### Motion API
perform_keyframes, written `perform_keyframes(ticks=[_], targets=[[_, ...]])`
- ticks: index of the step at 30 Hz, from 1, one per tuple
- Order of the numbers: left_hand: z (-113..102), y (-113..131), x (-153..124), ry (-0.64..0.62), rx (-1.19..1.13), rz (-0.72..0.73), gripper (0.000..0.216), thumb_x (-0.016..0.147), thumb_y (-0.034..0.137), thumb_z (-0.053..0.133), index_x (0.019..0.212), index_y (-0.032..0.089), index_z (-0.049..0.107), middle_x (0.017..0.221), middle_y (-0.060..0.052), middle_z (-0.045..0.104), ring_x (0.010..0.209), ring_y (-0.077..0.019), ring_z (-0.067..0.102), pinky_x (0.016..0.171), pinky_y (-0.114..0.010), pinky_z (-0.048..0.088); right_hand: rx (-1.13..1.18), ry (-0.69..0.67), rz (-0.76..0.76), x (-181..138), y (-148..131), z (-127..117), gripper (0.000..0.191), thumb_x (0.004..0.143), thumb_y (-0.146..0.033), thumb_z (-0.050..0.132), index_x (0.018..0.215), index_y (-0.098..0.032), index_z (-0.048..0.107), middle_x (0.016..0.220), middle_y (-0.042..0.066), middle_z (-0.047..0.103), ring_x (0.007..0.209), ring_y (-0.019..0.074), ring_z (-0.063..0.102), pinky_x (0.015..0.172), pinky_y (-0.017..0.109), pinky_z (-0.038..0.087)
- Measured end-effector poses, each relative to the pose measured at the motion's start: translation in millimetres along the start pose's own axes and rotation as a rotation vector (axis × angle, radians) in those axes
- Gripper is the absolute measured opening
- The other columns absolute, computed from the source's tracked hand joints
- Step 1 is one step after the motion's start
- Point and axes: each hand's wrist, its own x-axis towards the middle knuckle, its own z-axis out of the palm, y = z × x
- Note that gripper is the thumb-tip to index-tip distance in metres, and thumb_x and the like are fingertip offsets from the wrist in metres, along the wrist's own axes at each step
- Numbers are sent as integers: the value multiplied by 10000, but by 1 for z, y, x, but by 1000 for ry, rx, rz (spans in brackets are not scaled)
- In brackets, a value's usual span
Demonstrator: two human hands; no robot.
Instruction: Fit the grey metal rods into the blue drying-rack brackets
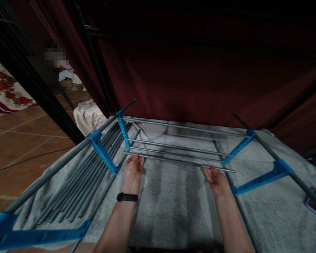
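Observation:
A rack of grey metal rods (173,160) and blue plastic brackets (105,153) stands over a grey towel-like cloth (171,203). My left hand (133,168), with a black band on its wrist, holds the left end of the nearest loose rod, fingers curled round it. My right hand (216,177) grips the same rod near its right end, next to a blue bracket (238,146). Three more rods lie across between the far brackets.
A bundle of spare grey rods (86,182) lies on the cloth at left. Dark red fabric (200,77) hangs on a black frame behind. Brown floor tiles (21,140) spread left, with a striped cloth (88,116). A purple-edged object (314,202) sits at far right.

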Motion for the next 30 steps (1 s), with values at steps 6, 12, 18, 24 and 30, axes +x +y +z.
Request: perform_keyframes(ticks=[6,12,18,24,30], targets=[[1,1,-2,0,1,0,217,820,-6,618,693,155,546,649,14,614,580,-84,620,712,-252,588,-13,24,-37,4,-1,-2,135,842,-64,638,767,-172,608,772,7,710,732,120,728,834,288,633],[2,0,0,-2,-14,6,215,793,-12,657,705,152,549,659,10,633,616,-95,646,708,-238,588,23,21,-30,7,-2,-4,192,849,-14,568,737,-168,591,797,21,720,768,113,735,828,259,625],[1,2,-2,-40,-21,7,204,795,-42,623,703,140,606,683,-5,645,628,-89,642,717,-219,582,11,-9,-44,8,-3,-5,162,837,-28,605,760,-170,609,802,17,730,762,121,739,827,281,633],[2,4,-4,-63,-21,7,229,816,-48,590,687,139,615,675,-1,630,624,-84,636,705,-208,575,58,33,-70,6,-4,-3,223,813,-28,668,707,-191,559,688,-57,674,656,89,706,792,269,644],[2,4,-3,-79,-17,3,194,796,-29,640,698,138,623,672,1,638,609,-90,636,719,-230,580,43,38,-71,3,-5,0,222,799,-17,689,718,-194,581,699,-62,677,653,80,694,795,254,644]])
